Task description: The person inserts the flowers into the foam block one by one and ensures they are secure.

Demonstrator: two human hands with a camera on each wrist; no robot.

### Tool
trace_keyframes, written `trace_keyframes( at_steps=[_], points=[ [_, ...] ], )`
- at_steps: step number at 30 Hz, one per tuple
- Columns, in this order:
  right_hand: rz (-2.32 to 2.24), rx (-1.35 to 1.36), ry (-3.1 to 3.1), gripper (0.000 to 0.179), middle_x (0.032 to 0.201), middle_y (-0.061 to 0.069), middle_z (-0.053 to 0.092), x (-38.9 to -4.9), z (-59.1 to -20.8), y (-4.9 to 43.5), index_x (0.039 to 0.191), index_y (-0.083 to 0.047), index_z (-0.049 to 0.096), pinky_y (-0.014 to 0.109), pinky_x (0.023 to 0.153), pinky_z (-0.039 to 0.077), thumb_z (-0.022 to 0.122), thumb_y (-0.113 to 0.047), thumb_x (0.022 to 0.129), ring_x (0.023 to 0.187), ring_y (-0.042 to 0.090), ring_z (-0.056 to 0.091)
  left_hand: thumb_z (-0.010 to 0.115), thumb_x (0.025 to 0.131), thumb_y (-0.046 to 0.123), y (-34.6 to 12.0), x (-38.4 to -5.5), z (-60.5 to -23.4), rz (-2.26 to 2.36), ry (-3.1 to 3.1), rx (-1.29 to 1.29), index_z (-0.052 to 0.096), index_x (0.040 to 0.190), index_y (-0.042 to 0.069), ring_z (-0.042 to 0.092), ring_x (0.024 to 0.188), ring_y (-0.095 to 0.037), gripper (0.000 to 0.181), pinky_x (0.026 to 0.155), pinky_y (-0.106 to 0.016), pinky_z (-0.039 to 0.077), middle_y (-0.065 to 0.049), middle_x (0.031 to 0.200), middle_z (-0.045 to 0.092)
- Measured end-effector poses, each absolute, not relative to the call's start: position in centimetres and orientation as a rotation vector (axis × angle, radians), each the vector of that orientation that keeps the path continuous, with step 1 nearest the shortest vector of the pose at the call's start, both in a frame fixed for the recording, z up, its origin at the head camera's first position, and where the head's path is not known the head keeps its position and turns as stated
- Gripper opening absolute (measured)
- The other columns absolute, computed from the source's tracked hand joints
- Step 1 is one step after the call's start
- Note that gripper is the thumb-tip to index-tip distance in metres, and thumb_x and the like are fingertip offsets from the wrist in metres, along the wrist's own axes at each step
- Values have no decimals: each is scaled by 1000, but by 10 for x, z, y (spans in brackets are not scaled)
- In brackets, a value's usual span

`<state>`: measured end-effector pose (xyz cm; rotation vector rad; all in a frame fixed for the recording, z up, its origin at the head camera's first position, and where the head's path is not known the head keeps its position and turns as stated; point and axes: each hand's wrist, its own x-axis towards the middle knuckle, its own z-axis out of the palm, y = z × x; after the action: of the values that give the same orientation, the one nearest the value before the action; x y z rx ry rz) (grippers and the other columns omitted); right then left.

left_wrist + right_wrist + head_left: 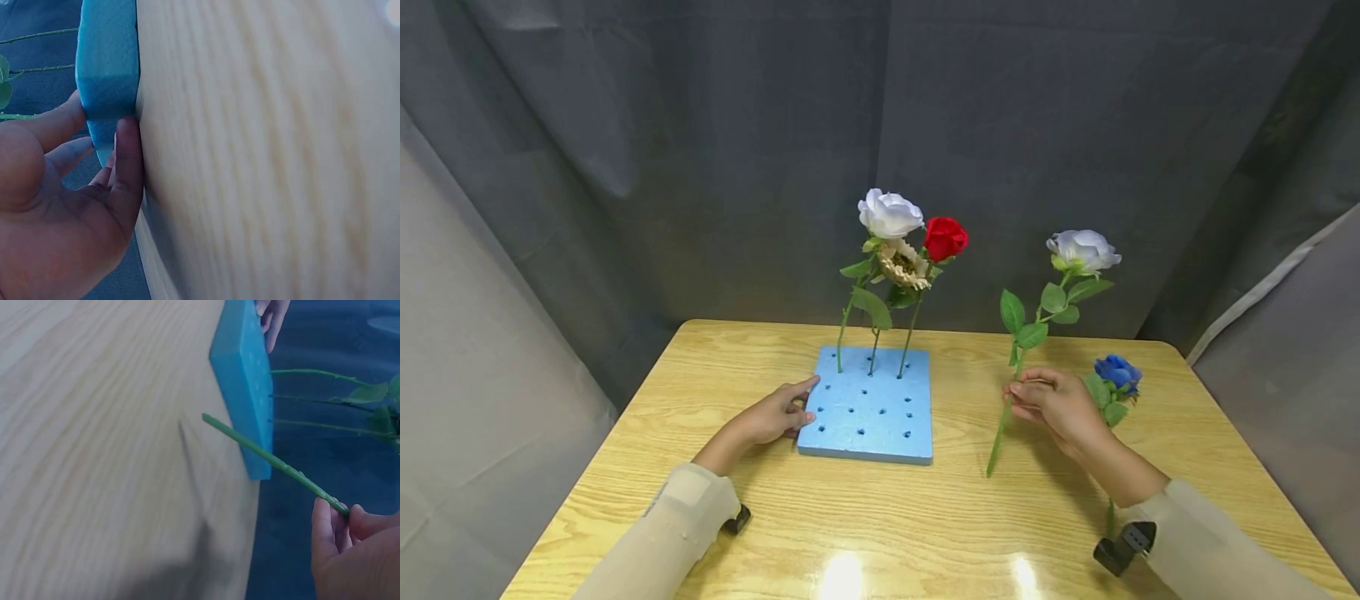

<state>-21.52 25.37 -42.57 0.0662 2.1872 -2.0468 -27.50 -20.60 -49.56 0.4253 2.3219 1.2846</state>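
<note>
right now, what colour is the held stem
The stem is green, clearest in the right wrist view.

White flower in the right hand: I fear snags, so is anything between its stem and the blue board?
Nothing visible does: between the stem and the blue board, the head view shows only tabletop.

Pale beige long sleeves [655, 537], matching cuffs [703, 492], small boxy black devices [1114, 557] beneath both

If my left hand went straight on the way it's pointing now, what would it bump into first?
The blue foam board: your left hand touches its left edge. Past that edge, the leftmost flower stem standing in it seems next, though depth is unclear.
</note>
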Motion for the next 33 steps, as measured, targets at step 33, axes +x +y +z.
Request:
trace_keyframes(
  at_steps=[33],
  points=[
    [-2124,-175,2284,8,97,11,74,-236,-385,164,107,8,61,36,84,61,63,3,100,93,18,74,58,107,14,-206,-274,-496,1286,2329,418,23,166,16,63,107,-21,69,86,-39,58,-30,158,28]
  ],
)
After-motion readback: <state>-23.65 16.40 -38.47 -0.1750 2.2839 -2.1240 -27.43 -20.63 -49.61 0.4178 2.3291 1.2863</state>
